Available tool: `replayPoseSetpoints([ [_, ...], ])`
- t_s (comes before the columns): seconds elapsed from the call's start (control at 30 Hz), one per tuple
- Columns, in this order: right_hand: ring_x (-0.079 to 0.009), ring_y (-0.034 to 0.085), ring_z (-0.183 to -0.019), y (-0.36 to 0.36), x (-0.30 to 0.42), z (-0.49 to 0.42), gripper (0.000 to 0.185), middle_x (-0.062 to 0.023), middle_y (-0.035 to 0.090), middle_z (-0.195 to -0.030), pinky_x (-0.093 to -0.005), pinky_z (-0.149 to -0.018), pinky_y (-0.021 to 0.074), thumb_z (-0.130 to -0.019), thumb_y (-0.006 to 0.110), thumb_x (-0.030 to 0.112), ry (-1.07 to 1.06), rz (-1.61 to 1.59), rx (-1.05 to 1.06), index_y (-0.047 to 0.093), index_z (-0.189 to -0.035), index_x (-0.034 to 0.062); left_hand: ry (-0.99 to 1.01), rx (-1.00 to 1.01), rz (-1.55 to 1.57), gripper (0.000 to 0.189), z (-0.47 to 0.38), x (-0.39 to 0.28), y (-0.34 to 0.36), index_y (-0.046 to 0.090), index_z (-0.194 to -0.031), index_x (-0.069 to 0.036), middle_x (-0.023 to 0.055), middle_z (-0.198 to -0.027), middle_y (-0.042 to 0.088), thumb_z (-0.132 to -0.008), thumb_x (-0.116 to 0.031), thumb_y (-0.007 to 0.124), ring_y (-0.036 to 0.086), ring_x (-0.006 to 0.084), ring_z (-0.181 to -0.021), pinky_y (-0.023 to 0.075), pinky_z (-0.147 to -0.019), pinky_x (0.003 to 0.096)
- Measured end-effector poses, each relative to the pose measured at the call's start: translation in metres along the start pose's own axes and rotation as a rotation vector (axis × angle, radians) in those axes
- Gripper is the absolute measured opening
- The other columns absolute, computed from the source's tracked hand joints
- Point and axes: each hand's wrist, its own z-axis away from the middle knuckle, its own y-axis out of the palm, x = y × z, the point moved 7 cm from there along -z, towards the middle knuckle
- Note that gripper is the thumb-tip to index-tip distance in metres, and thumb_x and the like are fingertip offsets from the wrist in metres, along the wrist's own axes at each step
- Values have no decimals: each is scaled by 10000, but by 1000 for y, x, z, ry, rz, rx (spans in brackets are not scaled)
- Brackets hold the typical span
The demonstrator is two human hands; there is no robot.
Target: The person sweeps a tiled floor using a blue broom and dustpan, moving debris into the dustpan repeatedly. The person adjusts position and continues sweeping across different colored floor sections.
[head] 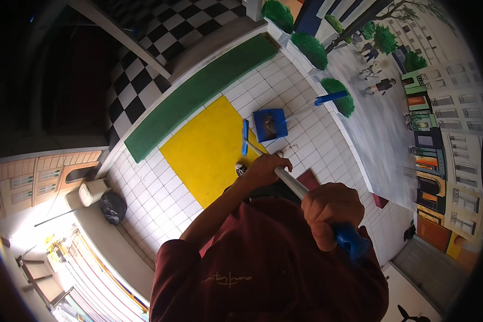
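My left hand [267, 170] grips the grey pole [292, 182] of a broom around its lower part. Higher up, my right hand [332, 214] is wrapped around the same pole, just by its blue end grip [352, 241]. Down on the floor, the blue broom head [245, 136] lies over the edge of a yellow mat or floor panel [203, 151]. Beside it, slightly apart, a blue dustpan [281, 120] holds a dark heap of debris [269, 125]. Its pale handle rises to a blue grip [331, 98] near the painted wall.
White tiles [306, 133] surround the yellow area, with loose bits near the dustpan. A long green strip [201, 98] borders a black-and-white checkered floor [139, 86]. A mural wall [378, 133] runs along the right. A black bag [113, 208] and a bin [92, 192] stand left.
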Motion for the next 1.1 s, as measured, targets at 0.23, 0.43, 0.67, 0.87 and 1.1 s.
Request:
replayPoseSetpoints([
  [0.23,-196,536,-470,10,-76,67,317,-44,520,-573,-332,-443,410,-915,602,-7,196,16,-157,457,-647,79,-3,27,101,149,28,86,21,719,-947,-153,51,-848,717,-799,-137,727,714,294,-844,534,-775,405],
  [0.43,-210,568,-488,27,-37,45,264,-40,542,-601,-327,-439,415,-811,698,-47,120,193,33,516,-672,83,258,-7,301,152,-13,49,49,704,-942,-137,57,-804,681,-794,-108,714,686,283,-808,518,-744,398],
  [0.67,-149,504,-411,-5,24,-1,348,-38,545,-557,-321,-382,409,-910,700,80,-44,-82,107,459,-659,76,60,-136,145,173,-7,-24,16,723,-990,-93,119,-840,696,-837,-37,665,697,341,-840,534,-780,430],
  [0.87,-172,486,-439,-38,-27,-3,360,-33,538,-549,-332,-457,429,-974,693,168,147,-546,142,515,-683,54,-216,-543,118,249,46,-14,-2,708,-990,-124,120,-789,700,-786,0,636,675,366,-766,524,-736,474],
  [1.1,-214,544,-577,16,-134,85,304,-73,559,-633,-361,-614,485,-995,628,53,292,-710,479,523,-713,10,-727,-912,-153,219,181,63,69,725,-998,-121,119,-824,675,-832,-12,633,657,361,-856,509,-774,474],
])
